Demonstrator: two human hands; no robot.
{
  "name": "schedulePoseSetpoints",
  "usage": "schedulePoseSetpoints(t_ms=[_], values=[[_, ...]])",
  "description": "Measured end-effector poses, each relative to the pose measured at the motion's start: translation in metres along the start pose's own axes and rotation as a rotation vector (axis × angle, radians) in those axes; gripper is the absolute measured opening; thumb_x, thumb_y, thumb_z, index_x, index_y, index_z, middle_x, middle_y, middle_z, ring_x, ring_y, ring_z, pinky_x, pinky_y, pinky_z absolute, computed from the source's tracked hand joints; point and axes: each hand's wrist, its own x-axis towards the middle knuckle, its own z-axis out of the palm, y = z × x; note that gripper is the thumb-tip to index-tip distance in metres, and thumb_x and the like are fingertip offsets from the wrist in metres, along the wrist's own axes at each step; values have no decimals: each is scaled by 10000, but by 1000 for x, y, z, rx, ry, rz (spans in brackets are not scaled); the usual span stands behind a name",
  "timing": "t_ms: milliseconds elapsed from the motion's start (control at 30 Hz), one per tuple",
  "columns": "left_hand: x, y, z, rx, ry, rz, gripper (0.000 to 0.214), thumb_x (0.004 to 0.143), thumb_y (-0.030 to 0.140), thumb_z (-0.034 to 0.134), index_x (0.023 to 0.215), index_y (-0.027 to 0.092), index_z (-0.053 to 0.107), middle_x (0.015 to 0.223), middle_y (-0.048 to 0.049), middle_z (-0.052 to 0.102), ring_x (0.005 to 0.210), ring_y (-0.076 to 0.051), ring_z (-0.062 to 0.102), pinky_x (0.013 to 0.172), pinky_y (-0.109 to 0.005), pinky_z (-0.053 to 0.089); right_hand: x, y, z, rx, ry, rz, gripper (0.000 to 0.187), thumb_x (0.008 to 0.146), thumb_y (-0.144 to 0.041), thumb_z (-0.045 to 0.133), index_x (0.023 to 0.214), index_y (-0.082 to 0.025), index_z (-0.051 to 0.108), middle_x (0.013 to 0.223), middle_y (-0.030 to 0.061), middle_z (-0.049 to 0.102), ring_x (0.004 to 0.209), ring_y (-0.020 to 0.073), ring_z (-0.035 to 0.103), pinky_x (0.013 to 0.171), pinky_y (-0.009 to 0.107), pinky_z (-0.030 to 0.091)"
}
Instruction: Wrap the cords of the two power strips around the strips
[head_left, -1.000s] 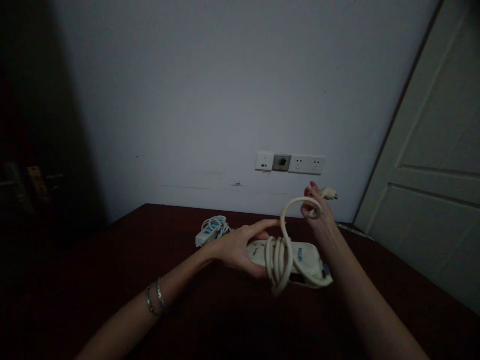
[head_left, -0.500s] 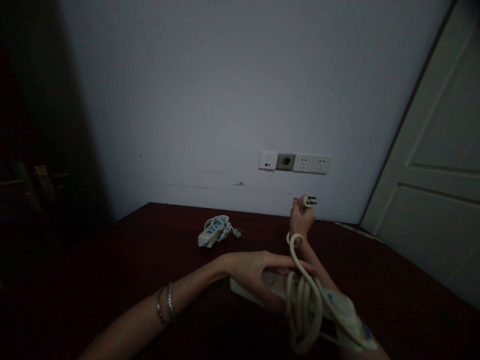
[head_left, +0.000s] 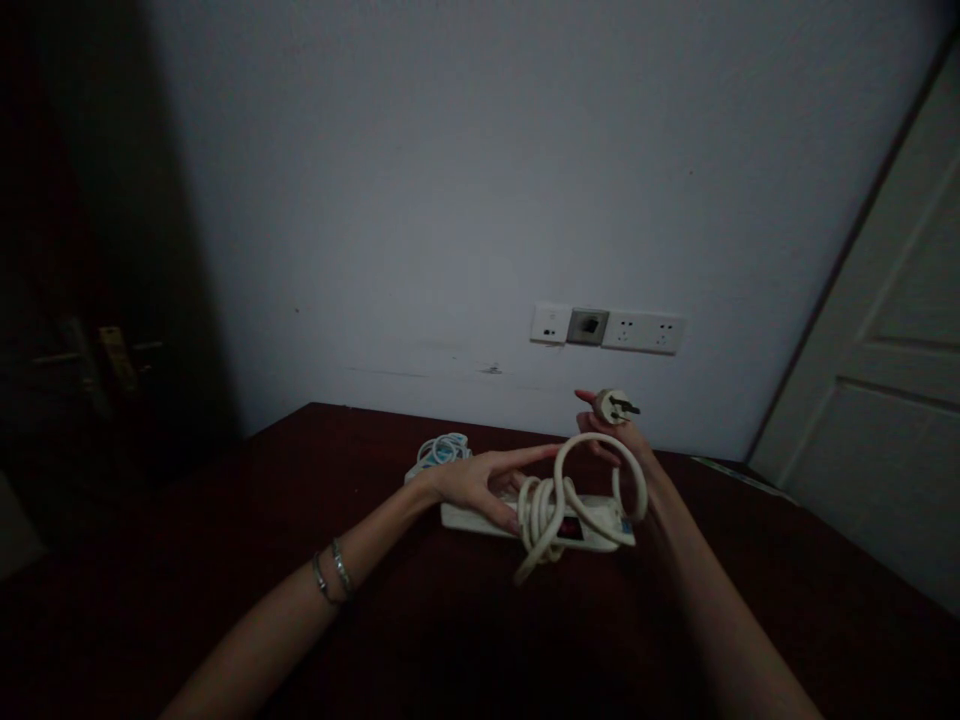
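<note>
A white power strip [head_left: 600,538] lies across the dark red tabletop, its thick cream cord [head_left: 541,510] wound around the middle. My left hand [head_left: 480,485] is closed over the strip's left part, thumb in front and fingers behind, close to the coils. Behind and to the right, my right hand [head_left: 634,438] holds the cord's plug [head_left: 615,406], whose metal prongs point right. A loose loop of cord arches up between the coils and my right hand. Past my left hand, a second power strip [head_left: 446,450] with a thin white cord is partly hidden.
On the wall behind are socket plates [head_left: 643,333], a grey socket [head_left: 587,326] and a white plate [head_left: 550,323]. A white panelled door [head_left: 892,400] stands at the right. At the far left is a dark door with a handle [head_left: 116,357].
The wound power strip has moved left and away from me, off my right forearm, with my left hand on it. The plug stays in my right hand, and the cord loop has opened wider.
</note>
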Motion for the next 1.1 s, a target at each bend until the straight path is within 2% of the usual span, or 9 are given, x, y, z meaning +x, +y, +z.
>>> schedulePoseSetpoints(t_ms=[133, 233, 333, 467, 633, 733, 800, 933, 1100], values=[[4, -9, 3, 3, -33, -39, 1087, 583, 179, 779, 1457, 227, 132, 1192, -118, 569, 1090, -251, 548, 946, -416, 383, -7, -5, 9, -10, -238, 28, 448, 551, -417, 734, 923, -192, 623, 439, -96, 383, 345, 53, 273, 331, 199, 201], [5, -5, 7, -32, -36, -36, 1088, 587, 189, 773, 1458, 211, 122, 1175, -115, 566, 1069, -238, 555, 923, -393, 400, -13, -8, 16, 28, -268, 13, 328, 680, -444, 616, 919, -220, 595, 374, -121, 279, 312, 51, 175, 345, 209, 199], [2, 2, 9, -102, -30, -41, 1096, 573, 190, 776, 1454, 192, 124, 1114, -103, 581, 973, -200, 585, 858, -345, 435, -16, -10, 18, 67, -262, -28, 361, 701, -535, 512, 921, -251, 549, 325, -130, 232, 284, 60, 124, 342, 215, 181], [-1, 7, 8, -139, 23, -48, 992, 505, 213, 808, 1366, 136, 322, 1069, -90, 578, 906, -173, 578, 801, -290, 441, -17, -10, 15, 130, -313, -37, 498, 625, -661, 478, 904, -251, 523, 263, -133, 205, 254, 69, 132, 350, 226, 206], [-1, 3, 3, -85, 30, -68, 863, 493, 229, 814, 1238, 151, 388, 956, -51, 598, 802, -146, 584, 754, -291, 449, -21, -17, 12, 33, -550, 106, 660, 492, -786, 544, 849, -231, 519, 295, -120, 280, 284, 61, 187, 364, 215, 234], [-4, 8, 2, 90, 86, -91, 828, 509, 277, 803, 1210, 179, 374, 929, -47, 615, 818, -173, 589, 745, -313, 448, -27, -38, 8, -103, -700, 211, 621, 506, -660, 671, 899, -209, 505, 479, -58, 523, 316, 51, 304, 354, 195, 258], [-6, 16, 4, 323, 197, -134, 814, 516, 311, 796, 1205, 183, 382, 939, -57, 624, 834, -190, 584, 738, -316, 439, -32, -57, 8, -226, -741, 256, 497, 557, -499, 727, 879, -192, 505, 703, 15, 634, 422, 75, 456, 407, 200, 355], [-9, 35, 10, 793, 416, -225, 777, 546, 381, 761, 1201, 161, 406, 925, -69, 633, 782, -193, 569, 691, -299, 409, -42, -85, 21, -519, -619, 263, 217, 624, -235, 707, 761, -152, 560, 685, 2, 606, 598, 111, 553, 539, 207, 436], [-9, 39, 11, 1078, 440, -295, 736, 589, 474, 701, 1192, 158, 419, 902, -78, 628, 746, -210, 572, 633, -289, 384, -43, -78, 54, -505, -523, 77, 139, 617, -186, 698, 663, -147, 573, 627, -2, 597, 564, 105, 535, 516, 207, 431]])
